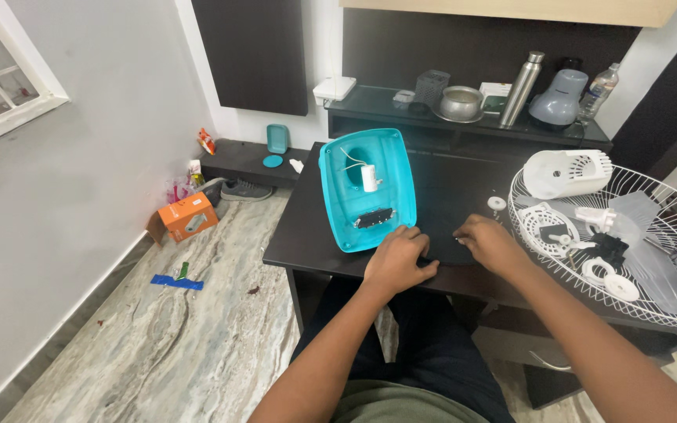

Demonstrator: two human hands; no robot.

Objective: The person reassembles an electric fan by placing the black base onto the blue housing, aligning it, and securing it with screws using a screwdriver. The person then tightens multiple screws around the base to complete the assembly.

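Nearest the camera, at the front edge of the dark table (307, 235), both hands rest on the tabletop. The left hand (397, 261) lies palm down with its fingers curled under, its knuckles touching the near rim of the turquoise plastic housing (346, 180); whether it pinches anything I cannot tell. The right hand (489, 241) sits just beside it, fingers bent and fingertips (461, 233) pressed toward the table, perhaps on something too small to make out.

Beyond the left hand, the turquoise housing lies hollow side up, tilted slightly on the table. Inside it, a black terminal strip (374, 218) sits near the hand's end, and a white cylindrical capacitor (369, 177) with thin wires stands farther in.

Past the right hand, a small white round knob (497, 204) lies alone on the table. To the right of that, a white wire fan guard (652, 204) holds loose white and black parts, a translucent fan blade (635, 215) and a white motor cover (567, 172).

Farthest back, behind the housing, a dark shelf (370, 106) carries a steel pot (461, 102) and a steel bottle (523, 88).
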